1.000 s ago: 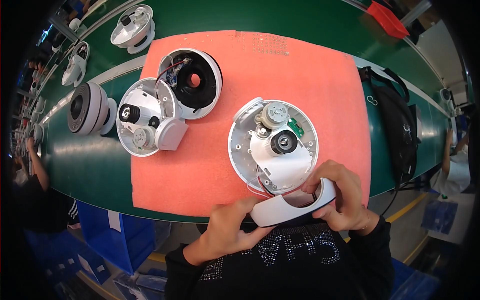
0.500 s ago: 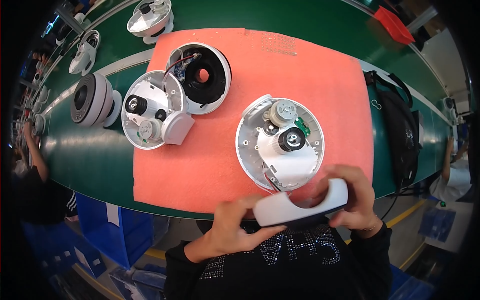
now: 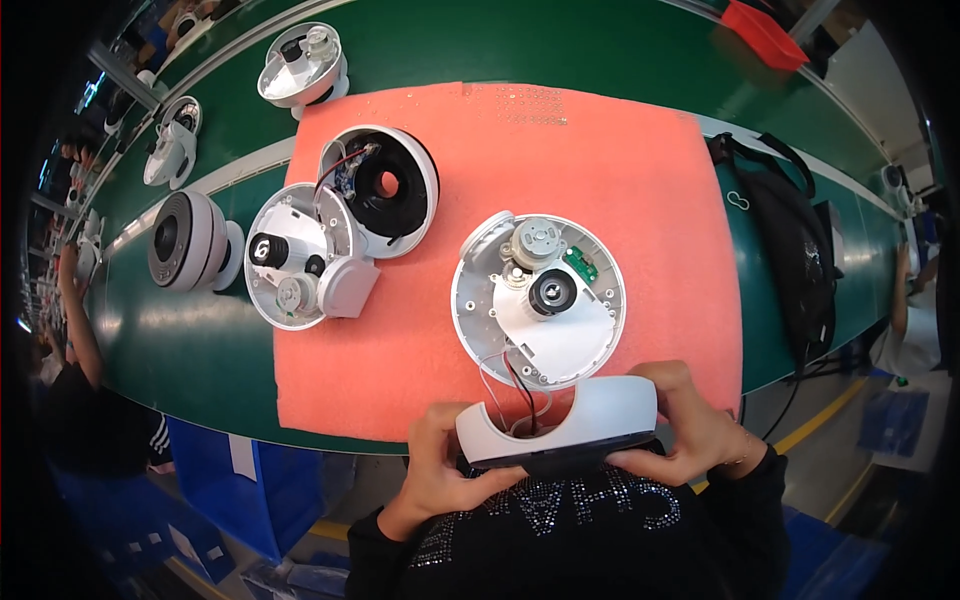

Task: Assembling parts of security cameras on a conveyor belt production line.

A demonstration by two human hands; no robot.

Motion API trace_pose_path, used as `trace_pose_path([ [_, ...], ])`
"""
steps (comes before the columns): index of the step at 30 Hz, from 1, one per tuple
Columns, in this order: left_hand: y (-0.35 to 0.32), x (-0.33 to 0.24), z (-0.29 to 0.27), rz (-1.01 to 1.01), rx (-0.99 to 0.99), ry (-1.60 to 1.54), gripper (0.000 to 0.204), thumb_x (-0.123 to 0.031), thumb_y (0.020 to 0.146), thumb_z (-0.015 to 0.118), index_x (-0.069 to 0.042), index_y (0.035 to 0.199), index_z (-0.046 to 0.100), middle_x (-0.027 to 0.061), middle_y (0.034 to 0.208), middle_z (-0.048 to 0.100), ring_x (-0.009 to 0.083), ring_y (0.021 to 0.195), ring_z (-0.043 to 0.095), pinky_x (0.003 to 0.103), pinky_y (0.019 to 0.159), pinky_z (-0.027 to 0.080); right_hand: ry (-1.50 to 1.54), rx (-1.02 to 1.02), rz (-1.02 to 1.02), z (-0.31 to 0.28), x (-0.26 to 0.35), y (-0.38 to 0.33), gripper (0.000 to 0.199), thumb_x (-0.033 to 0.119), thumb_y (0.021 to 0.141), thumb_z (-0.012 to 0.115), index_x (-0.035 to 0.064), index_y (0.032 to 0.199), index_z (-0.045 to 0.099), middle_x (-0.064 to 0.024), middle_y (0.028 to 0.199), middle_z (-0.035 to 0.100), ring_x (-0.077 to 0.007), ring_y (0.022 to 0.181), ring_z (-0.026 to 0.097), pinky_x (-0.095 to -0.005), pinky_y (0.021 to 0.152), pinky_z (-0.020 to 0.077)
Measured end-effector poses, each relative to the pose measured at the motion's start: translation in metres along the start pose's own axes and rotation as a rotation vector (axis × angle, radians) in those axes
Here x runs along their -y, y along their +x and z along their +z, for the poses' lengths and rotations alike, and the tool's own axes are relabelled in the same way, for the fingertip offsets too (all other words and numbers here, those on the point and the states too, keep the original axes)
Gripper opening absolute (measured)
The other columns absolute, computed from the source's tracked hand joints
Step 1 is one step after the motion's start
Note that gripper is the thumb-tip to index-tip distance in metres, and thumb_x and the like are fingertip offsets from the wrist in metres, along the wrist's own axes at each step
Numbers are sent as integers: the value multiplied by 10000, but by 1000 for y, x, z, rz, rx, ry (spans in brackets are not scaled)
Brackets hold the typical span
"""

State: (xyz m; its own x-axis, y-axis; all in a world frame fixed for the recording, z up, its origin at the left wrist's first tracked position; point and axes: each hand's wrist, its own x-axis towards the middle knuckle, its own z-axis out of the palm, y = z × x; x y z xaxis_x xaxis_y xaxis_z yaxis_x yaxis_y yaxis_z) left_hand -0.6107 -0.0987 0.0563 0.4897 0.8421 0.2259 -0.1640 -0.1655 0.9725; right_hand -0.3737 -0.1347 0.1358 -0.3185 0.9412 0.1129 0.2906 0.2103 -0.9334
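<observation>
The left hand point(image 3: 445, 475) and the right hand point(image 3: 700, 430) grip a white cover point(image 3: 615, 415) by its two ends, the fingers of each closed on it. The cover is at the near edge of the pink mat point(image 3: 665, 220), in front of the person's dark top point(image 3: 580, 540), its curved cutout facing away from the person and its dark underside toward them. Thin wires point(image 3: 517, 375), some dark and some pale, run between the cutout and the round shell point(image 3: 473, 335) just beyond. That shell lies open side up on the mat and carries a silvery motor point(image 3: 537, 242), a green board point(image 3: 581, 266) and a black knob point(image 3: 553, 293); whether the cover touches its rim I cannot tell. To the left, a second shell point(image 3: 290, 222) with similar parts lies against a black-lined housing point(image 3: 408, 225), and a red-and-dark wire point(image 3: 340, 168) reaches between them. Beyond the mat's left edge, a closed unit point(image 3: 195, 240) stands on the green table point(image 3: 150, 350), with an open unit point(image 3: 300, 78) farther back. A black bag point(image 3: 795, 250) lies along the mat's right side, and a red tray point(image 3: 765, 35) sits at the far right. A blue bin point(image 3: 225, 490) is below the table at left, near a co-worker's arm point(image 3: 80, 315).
</observation>
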Motion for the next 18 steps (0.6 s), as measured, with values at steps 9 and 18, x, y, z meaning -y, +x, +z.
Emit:
trace_pose_path([
  [9, 8, 7, -5, 83, 105, 219, 403, -75, 603, 739, -17, 943, 531, 113, 749, 633, 192, 604, 636, 255, 531, 493, -126, 41, -126, -5, 1, 12, 518, 227, 660, 758, -10, 1044, 503, -150, 897, 630, -256, 785, 638, -320, 675, 512],
  [18, 17, -10, -5, 64, 122, 264, 373, -81, 606, 735, -21, 928, 557, 112, 784, 634, 192, 660, 644, 253, 573, 499, -7, 38, -118, -6, 1, 18, 390, 161, 692, 709, -4, 1002, 538, -142, 869, 640, -257, 783, 640, -323, 663, 508],
])
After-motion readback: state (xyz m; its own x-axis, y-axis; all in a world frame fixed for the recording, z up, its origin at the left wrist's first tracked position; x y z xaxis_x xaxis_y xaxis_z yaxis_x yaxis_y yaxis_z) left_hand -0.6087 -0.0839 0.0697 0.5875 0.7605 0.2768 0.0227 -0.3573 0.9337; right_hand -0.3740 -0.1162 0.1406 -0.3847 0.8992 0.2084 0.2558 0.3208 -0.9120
